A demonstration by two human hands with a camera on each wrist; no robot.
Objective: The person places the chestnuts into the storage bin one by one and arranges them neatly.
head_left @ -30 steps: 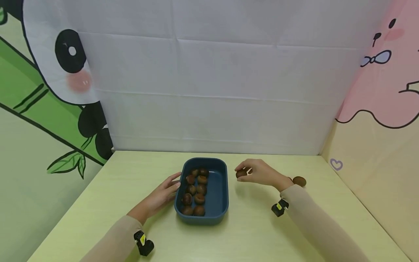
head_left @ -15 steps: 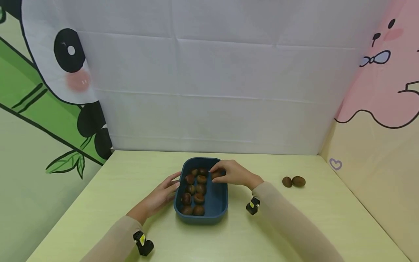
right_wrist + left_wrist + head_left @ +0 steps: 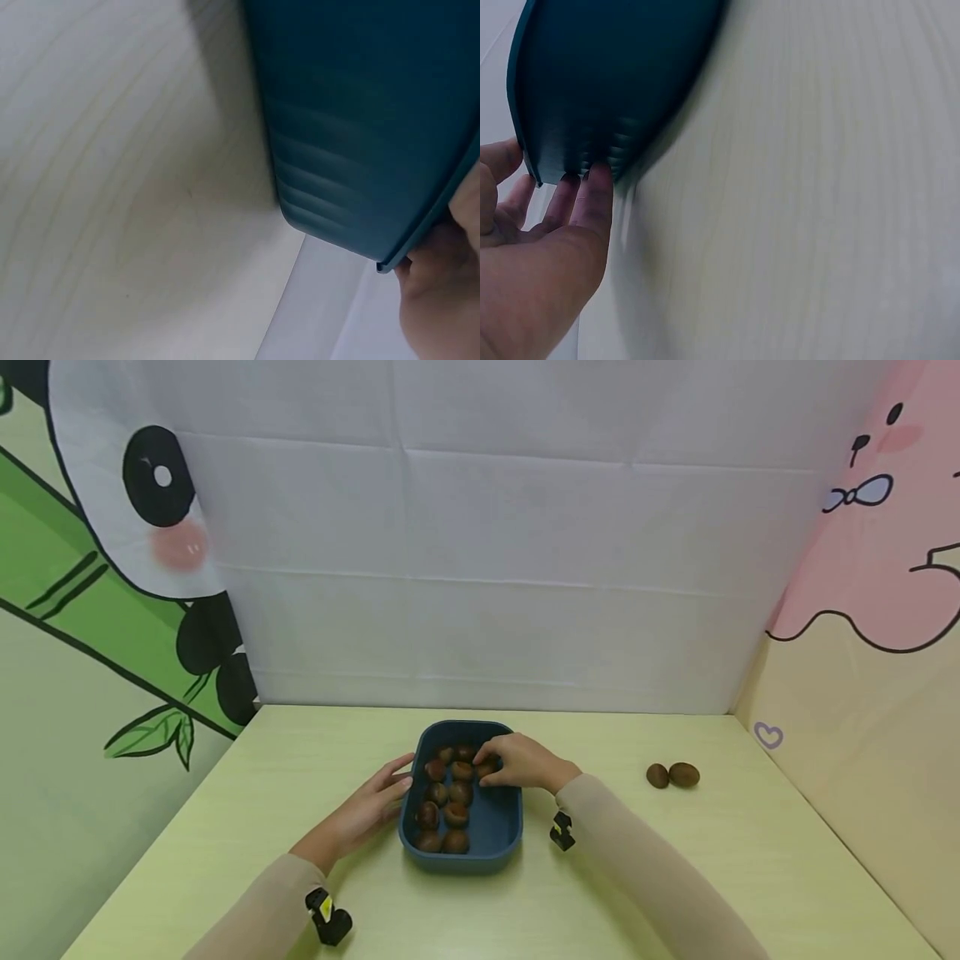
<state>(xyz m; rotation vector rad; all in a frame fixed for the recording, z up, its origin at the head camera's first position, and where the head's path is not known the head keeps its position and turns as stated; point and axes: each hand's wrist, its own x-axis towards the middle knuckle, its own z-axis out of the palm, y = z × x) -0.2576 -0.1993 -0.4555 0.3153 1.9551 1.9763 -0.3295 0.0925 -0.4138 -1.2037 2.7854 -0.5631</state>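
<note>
A dark blue rectangular box (image 3: 498,822) stands on the table with several brown chestnuts (image 3: 457,815) in two columns along its left half. My left hand (image 3: 365,812) rests its extended fingers against the box's left side, also visible in the left wrist view, where the fingertips (image 3: 594,191) touch the outer wall. Over the far right corner reaches my right hand (image 3: 528,762), pinching a chestnut (image 3: 486,767) low inside the box, beside the far end of the right column. In the right wrist view the box wall (image 3: 352,150) hides its fingertips and the chestnut.
Two more chestnuts, a smaller one (image 3: 657,776) and a larger one (image 3: 684,775), lie side by side on the pale wooden table (image 3: 600,893) to the right. A white sheet (image 3: 480,577) hangs behind the table, with painted walls on both sides.
My right hand has carried a chestnut leftward from beside the box, over its right rim and down into it. The left hand and the box have stayed in place.
</note>
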